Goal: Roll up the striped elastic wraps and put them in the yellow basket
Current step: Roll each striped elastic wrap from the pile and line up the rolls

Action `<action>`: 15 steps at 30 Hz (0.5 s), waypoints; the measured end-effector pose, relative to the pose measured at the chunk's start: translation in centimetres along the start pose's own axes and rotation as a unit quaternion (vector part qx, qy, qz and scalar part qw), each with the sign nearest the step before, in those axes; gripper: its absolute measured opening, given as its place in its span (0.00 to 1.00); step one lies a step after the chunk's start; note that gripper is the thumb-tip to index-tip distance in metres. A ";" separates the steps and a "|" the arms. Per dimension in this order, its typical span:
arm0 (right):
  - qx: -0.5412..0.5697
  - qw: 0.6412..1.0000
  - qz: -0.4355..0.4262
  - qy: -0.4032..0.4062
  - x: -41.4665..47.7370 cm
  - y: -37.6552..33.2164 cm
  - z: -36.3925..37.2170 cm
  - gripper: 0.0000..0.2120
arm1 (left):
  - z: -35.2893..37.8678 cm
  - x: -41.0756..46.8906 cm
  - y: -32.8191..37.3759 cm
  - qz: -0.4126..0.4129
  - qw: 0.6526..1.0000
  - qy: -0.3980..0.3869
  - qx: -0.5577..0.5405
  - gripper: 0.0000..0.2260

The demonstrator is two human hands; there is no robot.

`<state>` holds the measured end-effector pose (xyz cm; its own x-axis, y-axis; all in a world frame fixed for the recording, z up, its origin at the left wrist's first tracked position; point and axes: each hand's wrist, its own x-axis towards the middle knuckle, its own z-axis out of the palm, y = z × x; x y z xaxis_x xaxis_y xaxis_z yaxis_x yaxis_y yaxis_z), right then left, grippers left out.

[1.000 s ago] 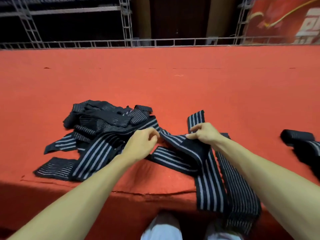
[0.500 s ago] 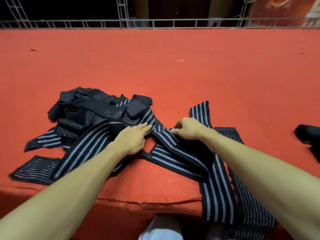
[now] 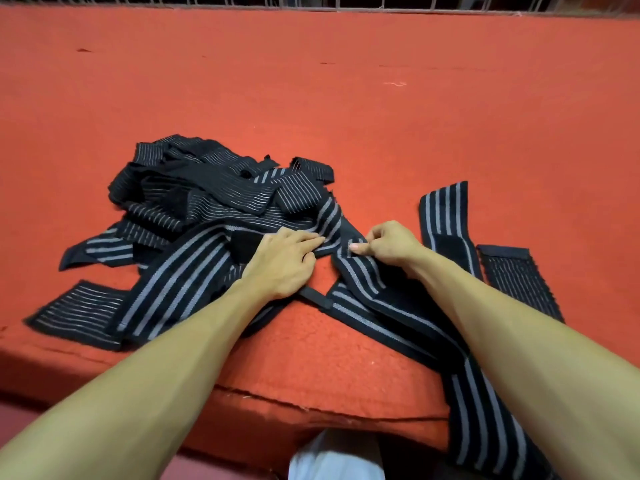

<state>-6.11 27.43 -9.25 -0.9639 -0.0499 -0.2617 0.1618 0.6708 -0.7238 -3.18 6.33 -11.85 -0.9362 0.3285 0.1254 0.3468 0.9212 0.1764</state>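
Note:
A tangled pile of black elastic wraps with grey stripes lies on the red table, left of centre. One long wide-striped wrap runs from the pile toward the front right and hangs over the table's edge. My left hand rests on the wrap with its fingers stretched toward the right. My right hand pinches the same wrap's end between thumb and curled fingers, close to the left fingertips. No yellow basket is in view.
Two more wrap ends lie to the right: a wide-striped one and a thin-striped one. The table's front edge is close to me. A metal railing runs along the far side.
The view has tipped downward and nearer. Both hands moved toward each other and forward on the wrap; the right hand now pinches its end. The dark wrap at far right left the view.

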 end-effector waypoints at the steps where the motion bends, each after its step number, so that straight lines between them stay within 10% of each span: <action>1: 0.012 1.000 0.001 -0.009 -0.3 0.2 -0.3 0.18 | 0.1 -0.1 0.0 -0.002 1.000 0.003 -0.007 0.21; 9: 0.044 0.996 0.017 -0.074 -3.3 1.7 -3.5 0.17 | -0.1 -0.5 0.6 -0.009 1.000 0.022 0.010 0.21; 15: 0.063 0.991 -0.038 0.112 -5.3 1.8 -6.9 0.20 | -1.5 -0.2 2.8 -0.047 0.999 -0.027 0.005 0.23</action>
<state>-2.14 34.06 -4.77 -0.9948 0.0790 -0.0650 0.0986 0.5723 -0.8141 -1.88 8.54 -9.88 -0.9664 0.2511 0.0557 0.2571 0.9502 0.1760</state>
